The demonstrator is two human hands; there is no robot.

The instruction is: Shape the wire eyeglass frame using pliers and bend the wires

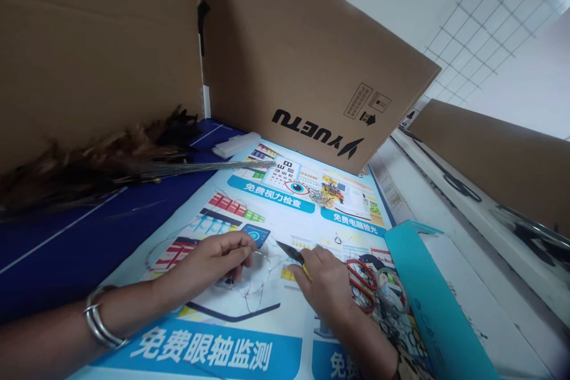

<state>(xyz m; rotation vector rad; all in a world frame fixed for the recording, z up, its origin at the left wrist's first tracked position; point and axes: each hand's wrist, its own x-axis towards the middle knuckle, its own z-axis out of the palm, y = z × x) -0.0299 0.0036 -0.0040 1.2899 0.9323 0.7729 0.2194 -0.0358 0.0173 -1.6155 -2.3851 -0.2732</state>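
Observation:
My left hand (234,255), with metal bangles (100,320) on its wrist, pinches a thin beaded wire loop (268,270) just above the printed poster (214,314). Part of the loop hangs below the fingers, and its fine strands are hard to follow. In my right hand (327,282) I grip pliers (291,251) with dark pointed jaws and yellow handles. The jaws point up and left, a short way to the right of the loop and apart from it. My fingers hide most of the handles.
Red-handled scissors (363,288) and a roll of clear tape (393,291) lie among small rings right of my right hand. A turquoise box flap (427,285) borders them. Brown feathers on wire stems (214,167) lie left. Cardboard panels (294,53) stand behind.

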